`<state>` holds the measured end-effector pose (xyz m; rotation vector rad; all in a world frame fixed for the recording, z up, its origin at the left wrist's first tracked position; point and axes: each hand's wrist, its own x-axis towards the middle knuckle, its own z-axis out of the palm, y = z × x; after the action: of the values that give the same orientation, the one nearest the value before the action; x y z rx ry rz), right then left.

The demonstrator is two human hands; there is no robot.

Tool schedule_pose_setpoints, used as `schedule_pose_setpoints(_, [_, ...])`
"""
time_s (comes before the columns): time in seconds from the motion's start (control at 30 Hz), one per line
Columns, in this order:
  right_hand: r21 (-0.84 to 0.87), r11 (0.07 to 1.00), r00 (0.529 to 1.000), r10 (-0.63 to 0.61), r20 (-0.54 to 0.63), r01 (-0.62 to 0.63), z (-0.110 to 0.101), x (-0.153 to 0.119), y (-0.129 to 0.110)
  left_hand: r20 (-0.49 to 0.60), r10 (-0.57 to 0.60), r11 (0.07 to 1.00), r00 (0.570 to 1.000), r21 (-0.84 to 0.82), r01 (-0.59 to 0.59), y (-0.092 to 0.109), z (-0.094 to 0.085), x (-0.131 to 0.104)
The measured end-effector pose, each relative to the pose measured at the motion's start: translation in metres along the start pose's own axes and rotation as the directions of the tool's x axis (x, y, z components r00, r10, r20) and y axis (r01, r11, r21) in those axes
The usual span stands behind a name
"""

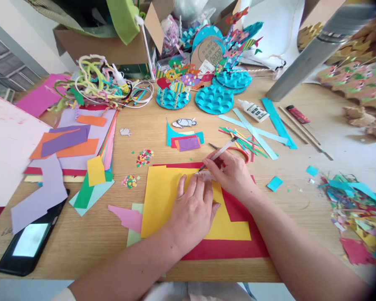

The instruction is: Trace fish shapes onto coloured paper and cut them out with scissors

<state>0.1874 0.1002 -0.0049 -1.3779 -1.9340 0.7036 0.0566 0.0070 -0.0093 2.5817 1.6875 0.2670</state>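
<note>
My right hand (233, 173) grips a pen (222, 149) with a clear barrel, its tip down at the top edge of a yellow sheet (158, 196). Flat on that sheet lies my left hand (191, 209), fingers stretched out. Its fingertips touch a small pale paper cutout (207, 175), mostly hidden between both hands. Red paper (225, 249) lies underneath the yellow sheet. Scissors (246, 155) with red handles rest just behind my right hand, partly covered. Beyond them are a fish drawing cutout (184, 122) and a purple paper scrap (189, 144) on other coloured pieces.
Stacked coloured paper (108, 125) and a phone (28, 246) lie left. Confetti piles (144, 157), paper strips (242, 142) and a glue bottle (253, 110) sit farther back. Blue fish-decorated crafts (214, 99) and a grey cylinder (303, 62) stand behind. Scraps (354, 205) heap at right.
</note>
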Motion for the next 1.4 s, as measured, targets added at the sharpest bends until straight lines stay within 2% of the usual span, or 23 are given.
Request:
schedule_pose_setpoints(0.3, [0.044,0.999,1.0,0.007,-0.027,-0.006,0.0007,-0.0022,-0.0039,-0.024,-0.01,0.999,1.0,0.048,0.011,0.0017,-0.0024,-0.0006])
schedule_pose_setpoints(0.97, [0.082,0.997,1.0,-0.009,0.012,0.008,0.0069,-0.0054,-0.0026,-0.042,0.01,0.999,0.999,0.035,-0.008,0.0006,-0.0015,-0.0005])
schedule_pose_setpoints(1.4, [-0.017,0.999,0.998,-0.029,-0.055,0.028,0.0033,-0.0017,0.0001,-0.019,-0.004,1.0,1.0,0.012,0.004,0.0017,-0.0012,-0.0002])
